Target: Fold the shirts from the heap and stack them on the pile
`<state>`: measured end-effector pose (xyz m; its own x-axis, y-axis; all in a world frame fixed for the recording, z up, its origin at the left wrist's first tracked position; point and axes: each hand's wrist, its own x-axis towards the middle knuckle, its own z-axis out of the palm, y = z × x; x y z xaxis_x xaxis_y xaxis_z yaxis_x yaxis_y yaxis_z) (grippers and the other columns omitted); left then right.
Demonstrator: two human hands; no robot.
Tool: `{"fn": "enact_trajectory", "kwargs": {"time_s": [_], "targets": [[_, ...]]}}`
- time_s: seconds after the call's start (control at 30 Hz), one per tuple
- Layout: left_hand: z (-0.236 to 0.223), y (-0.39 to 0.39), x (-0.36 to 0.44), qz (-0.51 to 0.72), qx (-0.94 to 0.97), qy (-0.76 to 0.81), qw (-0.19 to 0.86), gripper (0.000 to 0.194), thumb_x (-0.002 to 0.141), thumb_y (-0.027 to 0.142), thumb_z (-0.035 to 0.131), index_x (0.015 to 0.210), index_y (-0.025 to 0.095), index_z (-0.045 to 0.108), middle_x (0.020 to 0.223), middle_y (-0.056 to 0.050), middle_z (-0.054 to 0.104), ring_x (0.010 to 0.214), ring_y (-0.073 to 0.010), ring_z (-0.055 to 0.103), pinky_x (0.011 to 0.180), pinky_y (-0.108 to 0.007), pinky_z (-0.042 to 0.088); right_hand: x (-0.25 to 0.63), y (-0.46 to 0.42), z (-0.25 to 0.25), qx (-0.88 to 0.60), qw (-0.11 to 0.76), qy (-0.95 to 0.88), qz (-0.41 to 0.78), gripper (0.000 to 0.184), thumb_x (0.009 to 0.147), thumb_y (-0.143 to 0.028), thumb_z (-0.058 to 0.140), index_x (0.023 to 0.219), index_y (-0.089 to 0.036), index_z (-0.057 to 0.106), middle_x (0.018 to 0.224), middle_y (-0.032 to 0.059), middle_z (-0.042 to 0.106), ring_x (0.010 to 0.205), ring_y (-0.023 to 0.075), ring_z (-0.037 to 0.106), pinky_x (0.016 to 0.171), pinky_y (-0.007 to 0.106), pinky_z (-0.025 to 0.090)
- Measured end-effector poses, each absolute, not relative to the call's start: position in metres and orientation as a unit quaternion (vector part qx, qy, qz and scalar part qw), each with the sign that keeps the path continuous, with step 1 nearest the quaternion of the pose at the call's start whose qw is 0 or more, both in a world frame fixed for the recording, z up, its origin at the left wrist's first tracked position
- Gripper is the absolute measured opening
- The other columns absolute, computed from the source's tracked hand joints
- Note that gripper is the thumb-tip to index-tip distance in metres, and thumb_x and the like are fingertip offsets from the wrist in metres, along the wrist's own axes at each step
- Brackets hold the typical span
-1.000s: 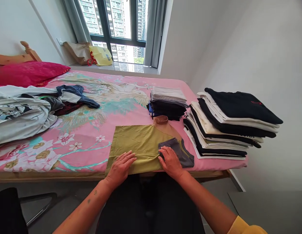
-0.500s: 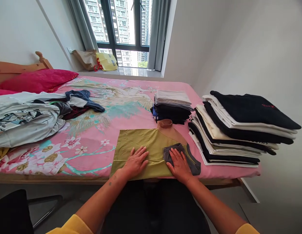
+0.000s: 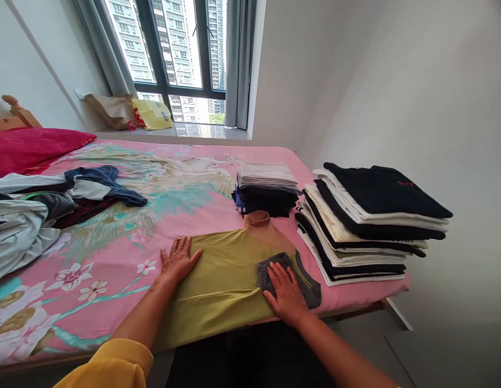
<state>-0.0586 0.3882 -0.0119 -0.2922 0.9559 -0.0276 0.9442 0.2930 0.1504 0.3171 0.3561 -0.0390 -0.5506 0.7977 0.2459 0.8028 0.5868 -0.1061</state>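
An olive-green shirt with a tan collar and grey sleeve lies flat near the front edge of the bed. My left hand rests open, fingers stretched, on the shirt's far left corner. My right hand lies flat and open on the folded grey sleeve at the shirt's right side.
A tall stack of folded black and white clothes sits at the bed's right edge, a smaller folded stack behind the shirt. Unfolded clothes are heaped at the left on the pink floral bedsheet. Paper bags stand on the windowsill.
My left hand has slid from the shirt's middle out to its left edge. My right hand stays on the grey sleeve. The view has swung slightly right.
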Motion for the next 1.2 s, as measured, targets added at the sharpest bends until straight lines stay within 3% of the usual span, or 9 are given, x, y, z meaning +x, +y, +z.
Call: {"fn": "enact_trajectory", "kwargs": {"time_s": [0.2,0.3,0.4,0.5,0.6,0.67,0.8,0.93,1.2], "targets": [[-0.011,0.398,-0.062,0.027,0.594,0.801,0.061,0.077,0.084,0.063,0.023,0.146,0.018,0.020,0.153,-0.010,0.018,0.140,-0.0309,0.011,0.104,-0.067,0.006,0.316,0.358,-0.030,-0.475,0.130,-0.870,0.025,0.063,0.088,-0.050,0.040,0.140,-0.016,0.035,0.148,0.0086,0.029,0.138,0.0241,0.020,0.113,0.046,0.008],[0.004,0.403,-0.048,0.007,0.586,0.808,0.056,0.070,0.084,0.056,0.032,0.142,0.016,0.032,0.151,-0.013,0.025,0.139,-0.0332,0.014,0.103,-0.068,0.008,0.317,0.357,-0.027,-0.482,0.132,-0.865,0.045,0.063,0.088,-0.052,0.040,0.140,-0.016,0.035,0.149,0.0085,0.029,0.138,0.0236,0.019,0.113,0.046,0.006],[0.017,0.395,0.003,0.068,0.640,0.766,-0.001,0.053,0.087,0.039,0.037,0.133,0.015,0.046,0.146,-0.013,0.035,0.138,-0.0296,0.020,0.108,-0.060,0.013,0.316,0.357,-0.025,-0.486,0.139,-0.861,0.062,0.063,0.088,-0.051,0.042,0.140,-0.016,0.035,0.149,0.0086,0.028,0.138,0.0239,0.019,0.113,0.046,0.006],[0.019,0.370,0.080,0.165,0.750,0.641,-0.005,0.043,0.090,0.034,0.036,0.127,0.019,0.052,0.143,-0.008,0.042,0.137,-0.0222,0.027,0.111,-0.047,0.020,0.314,0.358,-0.019,-0.483,0.152,-0.858,0.085,0.063,0.087,-0.048,0.045,0.139,-0.015,0.037,0.148,0.0098,0.030,0.137,0.0248,0.020,0.112,0.048,0.007],[0.014,0.338,0.143,0.227,0.822,0.523,0.016,0.038,0.091,0.032,0.035,0.124,0.023,0.053,0.140,-0.005,0.047,0.135,-0.0201,0.031,0.111,-0.045,0.022,0.321,0.353,-0.007,-0.475,0.211,-0.845,0.124,0.050,0.086,-0.043,0.047,0.130,-0.018,0.048,0.142,0.0091,0.041,0.134,0.0243,0.028,0.111,0.046,0.017],[0.010,0.323,0.163,0.254,0.829,0.498,0.029,0.037,0.092,0.030,0.035,0.123,0.022,0.054,0.138,-0.005,0.049,0.134,-0.0199,0.034,0.110,-0.045,0.024,0.336,0.344,0.000,-0.483,0.307,-0.809,0.136,0.036,0.088,-0.036,0.044,0.116,-0.020,0.058,0.131,0.0087,0.051,0.126,0.0221,0.039,0.106,0.041,0.027],[0.009,0.318,0.168,0.267,0.813,0.516,0.044,0.033,0.091,0.027,0.038,0.117,0.022,0.057,0.132,-0.007,0.054,0.131,-0.0217,0.038,0.108,-0.046,0.027,0.388,0.323,0.002,-0.554,0.459,-0.669,0.187,0.026,0.087,-0.028,0.039,0.096,-0.018,0.061,0.093,0.0071,0.062,0.088,0.0182,0.057,0.082,0.031,0.044],[0.016,0.339,0.174,0.248,0.801,0.543,0.051,0.031,0.089,0.028,0.043,0.115,0.020,0.059,0.128,-0.008,0.057,0.126,-0.0225,0.044,0.104,-0.042,0.032,0.429,0.315,-0.008,-0.596,0.405,-0.623,0.305,0.025,0.084,-0.034,0.045,0.098,-0.019,0.059,0.058,-0.0036,0.049,0.052,0.0135,0.045,0.053,0.025,0.037],[0.029,0.391,0.222,0.155,0.747,0.642,0.074,0.041,0.084,0.045,0.048,0.118,0.022,0.056,0.117,-0.009,0.060,0.110,-0.0272,0.051,0.089,-0.042,0.037,0.435,0.330,-0.020,-0.609,0.335,-0.608,0.384,0.026,0.079,-0.034,0.050,0.097,-0.019,0.060,0.053,-0.0055,0.046,0.053,0.0134,0.047,0.053,0.024,0.034]]}}
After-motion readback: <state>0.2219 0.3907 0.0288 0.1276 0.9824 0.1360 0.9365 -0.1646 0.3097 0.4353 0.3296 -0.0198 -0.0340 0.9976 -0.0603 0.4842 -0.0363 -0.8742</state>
